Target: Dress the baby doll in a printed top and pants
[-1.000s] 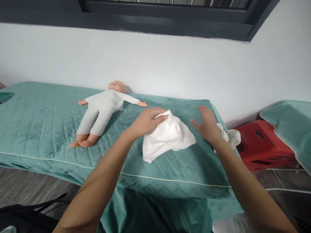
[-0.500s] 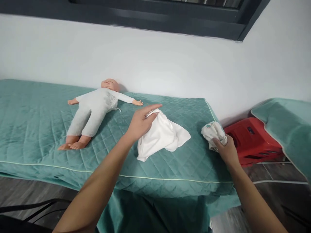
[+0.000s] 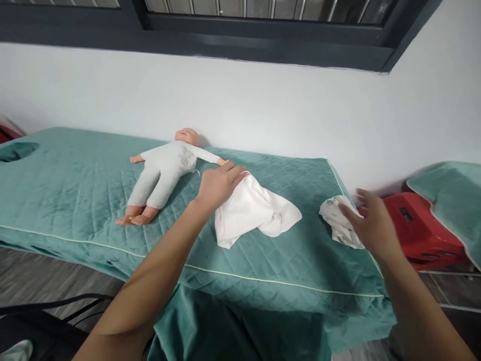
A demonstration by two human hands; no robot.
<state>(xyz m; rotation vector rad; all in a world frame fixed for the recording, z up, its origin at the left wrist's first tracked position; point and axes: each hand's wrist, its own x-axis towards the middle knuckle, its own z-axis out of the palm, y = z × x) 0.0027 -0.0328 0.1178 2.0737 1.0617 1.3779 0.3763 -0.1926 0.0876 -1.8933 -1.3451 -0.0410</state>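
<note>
A white cloth (image 3: 248, 210) lies loosely spread on the green quilted bed cover (image 3: 293, 271). My left hand (image 3: 220, 185) is at its upper left corner, fingers closed on the edge there. To the right, a crumpled white cloth with small printed figures (image 3: 341, 225) rests near the bed's end. My right hand (image 3: 376, 225) hovers beside this bundle, thumb and fingers apart, holding nothing. A baby doll (image 3: 165, 165) with a pale cloth body lies on its back to the left; one of its hands is close behind my left hand.
Beyond the right end of the bed stands a red plastic stool (image 3: 424, 225), partly under another green cover (image 3: 454, 190). A white wall (image 3: 263, 110) runs along the back below a dark window frame (image 3: 263, 47). The bed has a face hole (image 3: 18, 152) at far left.
My right hand has let go of the printed cloth, which now lies on the bed, and its fingers have spread. My left hand stays at the white cloth's corner. The view has shifted slightly.
</note>
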